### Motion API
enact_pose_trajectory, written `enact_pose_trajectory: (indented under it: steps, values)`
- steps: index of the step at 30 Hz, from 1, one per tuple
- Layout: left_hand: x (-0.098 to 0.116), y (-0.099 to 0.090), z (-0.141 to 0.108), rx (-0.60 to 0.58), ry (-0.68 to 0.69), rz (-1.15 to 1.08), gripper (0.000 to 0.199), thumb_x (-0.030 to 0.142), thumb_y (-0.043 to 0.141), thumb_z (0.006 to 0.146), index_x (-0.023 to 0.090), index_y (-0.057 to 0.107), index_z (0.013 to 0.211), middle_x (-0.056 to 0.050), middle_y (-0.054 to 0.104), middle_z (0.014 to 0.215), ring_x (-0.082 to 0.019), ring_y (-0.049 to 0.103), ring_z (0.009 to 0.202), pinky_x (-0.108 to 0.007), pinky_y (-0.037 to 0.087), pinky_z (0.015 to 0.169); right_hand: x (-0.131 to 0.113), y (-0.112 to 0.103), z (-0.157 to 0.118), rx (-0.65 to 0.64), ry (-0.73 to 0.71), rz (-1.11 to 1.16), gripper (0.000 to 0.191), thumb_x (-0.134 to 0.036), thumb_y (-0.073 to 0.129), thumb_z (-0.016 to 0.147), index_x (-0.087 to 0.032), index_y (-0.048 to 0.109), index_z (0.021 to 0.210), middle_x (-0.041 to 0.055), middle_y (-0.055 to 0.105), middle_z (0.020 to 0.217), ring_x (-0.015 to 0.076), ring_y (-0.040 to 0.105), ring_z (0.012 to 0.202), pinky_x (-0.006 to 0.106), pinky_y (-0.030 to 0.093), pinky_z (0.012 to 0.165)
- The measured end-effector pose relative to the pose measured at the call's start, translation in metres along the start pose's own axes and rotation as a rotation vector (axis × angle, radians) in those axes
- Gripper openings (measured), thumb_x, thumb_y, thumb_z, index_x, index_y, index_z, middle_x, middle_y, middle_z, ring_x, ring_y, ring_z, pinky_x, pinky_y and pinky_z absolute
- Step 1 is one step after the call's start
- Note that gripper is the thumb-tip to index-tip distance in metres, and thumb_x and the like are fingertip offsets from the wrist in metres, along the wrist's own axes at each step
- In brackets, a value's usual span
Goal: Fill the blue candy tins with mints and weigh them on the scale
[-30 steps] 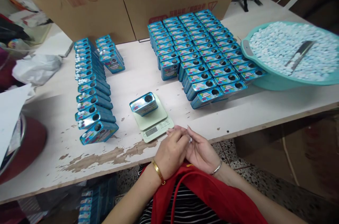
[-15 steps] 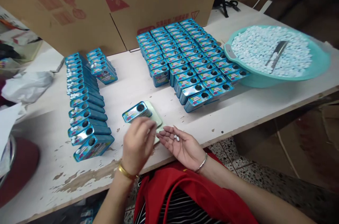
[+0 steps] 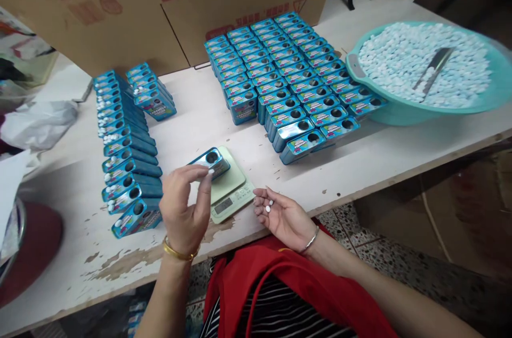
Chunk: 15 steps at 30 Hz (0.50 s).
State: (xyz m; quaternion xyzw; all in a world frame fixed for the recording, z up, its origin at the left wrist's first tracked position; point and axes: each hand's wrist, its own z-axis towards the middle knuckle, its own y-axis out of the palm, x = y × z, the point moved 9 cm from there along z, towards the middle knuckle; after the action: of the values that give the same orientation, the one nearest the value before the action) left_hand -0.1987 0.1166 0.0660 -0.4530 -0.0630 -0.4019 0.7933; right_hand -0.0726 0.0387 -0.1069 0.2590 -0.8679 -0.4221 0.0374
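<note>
My left hand (image 3: pixel 184 212) pinches one small white candy (image 3: pixel 211 171) between thumb and fingertips. Just beneath that candy, a blue tin (image 3: pixel 221 166) with a round dark opening in its top rests on a pale green kitchen scale (image 3: pixel 237 195); my fingers partly cover the tin's near end. Palm up and cupped, my right hand (image 3: pixel 288 225) lies right of the scale with a couple of white candies (image 3: pixel 268 209) on its fingers. The scale's display is too small to read.
Rows of blue tins (image 3: pixel 288 71) fill the table's middle back. At left, more tins (image 3: pixel 136 167) carry white candies on top. A turquoise basin (image 3: pixel 400 114) of candies holds a metal scoop (image 3: pixel 436 74). A large carton (image 3: pixel 120 2) stands behind; a dark red container (image 3: pixel 36 247) sits at left.
My left hand has moved left and now shows a candy at its fingertips, uncovering more of the scale. My right hand has shifted slightly right. The view has shifted a little.
</note>
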Motion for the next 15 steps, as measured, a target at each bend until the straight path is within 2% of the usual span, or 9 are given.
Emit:
enact_pose_trajectory:
  steps: [2,8,15]
  values:
    - [0.001,-0.004,-0.006,0.003,-0.006,0.008,0.012,0.014,0.06,0.081,0.019,0.058,0.092,-0.003,0.065,0.091,-0.015,0.061,0.089,-0.034,0.046,0.082,0.003,-0.004,0.001,-0.015,0.01,-0.022,0.018,-0.025,0.051,0.09,-0.011,0.063,0.093,0.0021,0.062,0.072,0.0082,0.057,0.058,0.018,0.046,0.053]
    - [-0.021,-0.031,-0.007,0.169,-0.156,-0.03,0.008,0.019,0.06,0.082,0.02,0.061,0.09,-0.004,0.063,0.088,-0.016,0.06,0.086,-0.036,0.047,0.082,0.001,-0.015,0.0,0.02,0.006,-0.039,0.016,-0.025,0.057,0.087,-0.012,0.063,0.092,0.001,0.06,0.073,0.0078,0.056,0.058,0.019,0.044,0.053]
    - [-0.023,-0.032,-0.005,0.178,-0.147,-0.005,0.008,0.02,0.06,0.082,0.021,0.061,0.09,-0.004,0.063,0.088,-0.017,0.06,0.086,-0.037,0.047,0.082,-0.002,-0.017,-0.002,0.071,-0.002,-0.034,0.018,-0.023,0.05,0.09,-0.011,0.063,0.092,0.0009,0.059,0.071,0.0081,0.055,0.056,0.019,0.043,0.051]
